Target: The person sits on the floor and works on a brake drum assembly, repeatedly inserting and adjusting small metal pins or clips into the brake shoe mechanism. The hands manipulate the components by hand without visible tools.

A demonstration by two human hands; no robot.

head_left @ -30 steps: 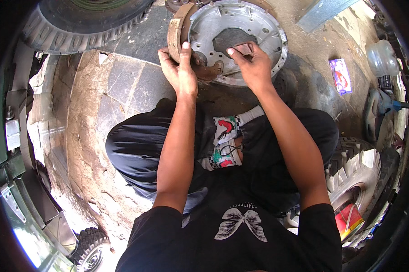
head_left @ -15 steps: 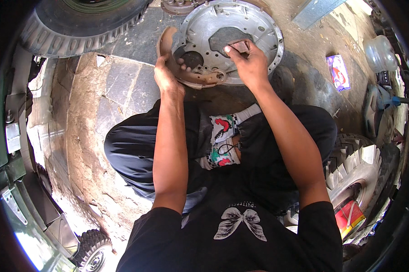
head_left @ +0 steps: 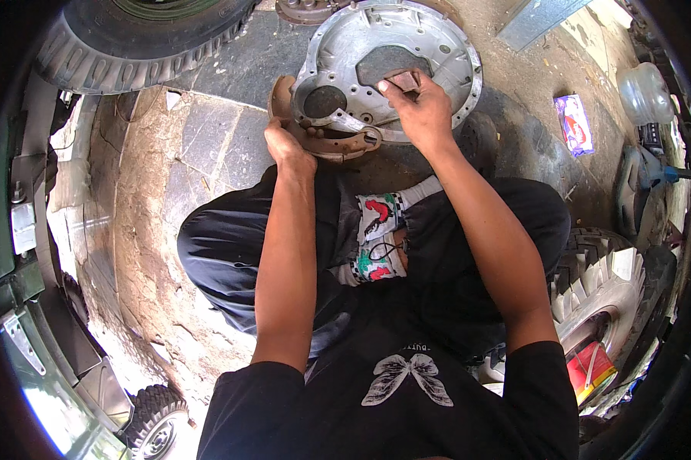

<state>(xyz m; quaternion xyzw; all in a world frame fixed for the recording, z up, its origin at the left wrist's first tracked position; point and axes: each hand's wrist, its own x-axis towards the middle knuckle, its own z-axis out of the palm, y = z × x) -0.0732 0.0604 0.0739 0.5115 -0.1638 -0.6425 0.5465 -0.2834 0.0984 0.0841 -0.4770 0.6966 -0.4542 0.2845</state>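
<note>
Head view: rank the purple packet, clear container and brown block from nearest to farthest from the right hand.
1. Brown block: held in the right hand.
2. Purple packet: off to the hand's right.
3. Clear container: farther right, beyond the packet.

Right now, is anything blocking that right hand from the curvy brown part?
Nothing visible stands between the right hand, holding a brown piece, and the curved brown part in the left hand; the silver housing shows behind the gap.
</note>
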